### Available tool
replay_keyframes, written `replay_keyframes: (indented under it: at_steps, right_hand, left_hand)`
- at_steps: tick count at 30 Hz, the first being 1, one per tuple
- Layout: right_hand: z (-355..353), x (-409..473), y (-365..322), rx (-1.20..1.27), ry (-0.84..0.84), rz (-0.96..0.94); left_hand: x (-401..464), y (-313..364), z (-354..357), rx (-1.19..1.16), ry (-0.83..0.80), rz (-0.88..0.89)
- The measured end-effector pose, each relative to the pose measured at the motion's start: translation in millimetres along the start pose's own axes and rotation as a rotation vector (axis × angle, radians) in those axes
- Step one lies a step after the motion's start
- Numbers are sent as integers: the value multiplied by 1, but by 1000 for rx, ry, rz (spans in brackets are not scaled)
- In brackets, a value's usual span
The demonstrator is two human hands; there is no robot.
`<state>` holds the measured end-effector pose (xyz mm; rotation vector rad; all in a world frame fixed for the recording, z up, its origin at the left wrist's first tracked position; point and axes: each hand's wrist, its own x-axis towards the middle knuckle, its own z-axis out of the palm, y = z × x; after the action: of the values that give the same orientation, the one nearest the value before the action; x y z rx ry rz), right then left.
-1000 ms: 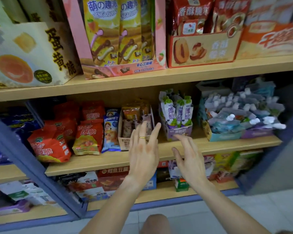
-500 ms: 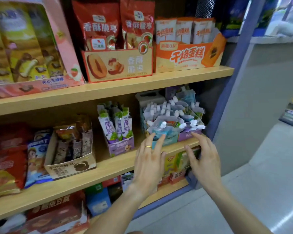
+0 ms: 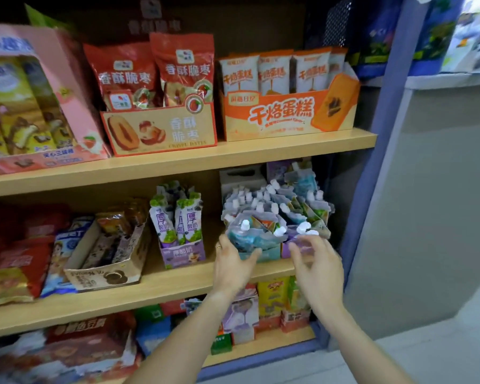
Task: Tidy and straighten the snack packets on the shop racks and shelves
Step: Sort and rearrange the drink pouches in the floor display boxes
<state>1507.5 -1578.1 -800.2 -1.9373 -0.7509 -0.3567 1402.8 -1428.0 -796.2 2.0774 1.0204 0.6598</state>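
Note:
Spouted jelly pouches (image 3: 272, 214) with white caps stand crowded in a teal box (image 3: 266, 256) and a purple box (image 3: 284, 249) at the right end of the middle shelf (image 3: 178, 284). My left hand (image 3: 233, 266) wraps the teal box's left front corner, thumb across the front and fingers up its side. In front of the purple box, my right hand (image 3: 317, 268) is blurred, with spread fingers reaching its front pouches. A gold ring shows on the left hand.
Left of the pouches stand a purple yoghurt-stick box (image 3: 182, 253) and a worn cardboard box (image 3: 106, 275) of bars. The upper shelf holds a red date box (image 3: 161, 128) and an orange cake box (image 3: 288, 115). A blue rack post (image 3: 372, 162) closes the right side.
The view has swung right and drawn closer to the shelves. Both hands moved from the open shelf front up to the pouch boxes, and the left hand has closed around the teal box's corner.

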Motion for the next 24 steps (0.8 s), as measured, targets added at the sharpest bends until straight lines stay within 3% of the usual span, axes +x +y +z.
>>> replay_keyframes:
  at_steps: [3, 11, 16, 24]
  right_hand:
    - [7, 12, 1, 19, -59, -97]
    - [11, 31, 30, 41, -255, -206]
    - [23, 7, 43, 119, -191, -9]
    - [58, 16, 7, 122, -163, 208]
  left_hand:
    - [10, 9, 5, -44, 43, -100]
    - [31, 19, 16, 133, 65, -183]
    - [30, 9, 17, -28, 55, -180]
    - [28, 6, 6, -216, -25, -277]
